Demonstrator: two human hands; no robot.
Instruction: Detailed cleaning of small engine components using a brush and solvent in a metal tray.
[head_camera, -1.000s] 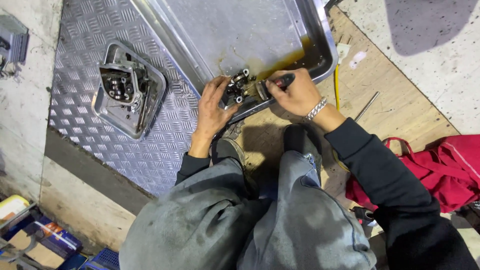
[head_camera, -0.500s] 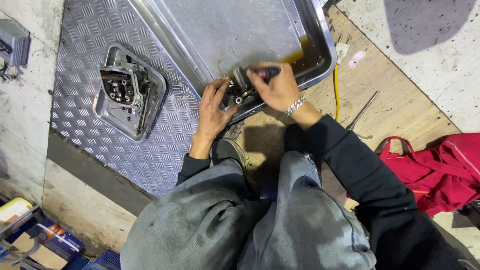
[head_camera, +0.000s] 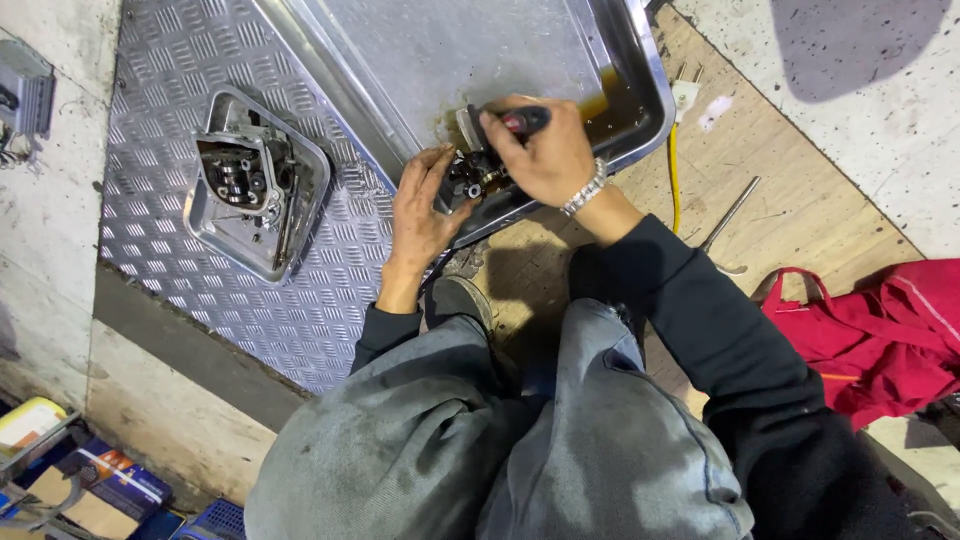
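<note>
Head view: the left hand (head_camera: 420, 205) clasps a small oily engine part (head_camera: 468, 178) at the rim of the metal tray (head_camera: 640, 60), steadying it. Just beside it, the right hand (head_camera: 545, 155) grips what seems a dark-handled tool (head_camera: 522, 121) pressed against the part.

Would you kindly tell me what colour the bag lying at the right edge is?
The bag is red, seen in the head view.
</note>
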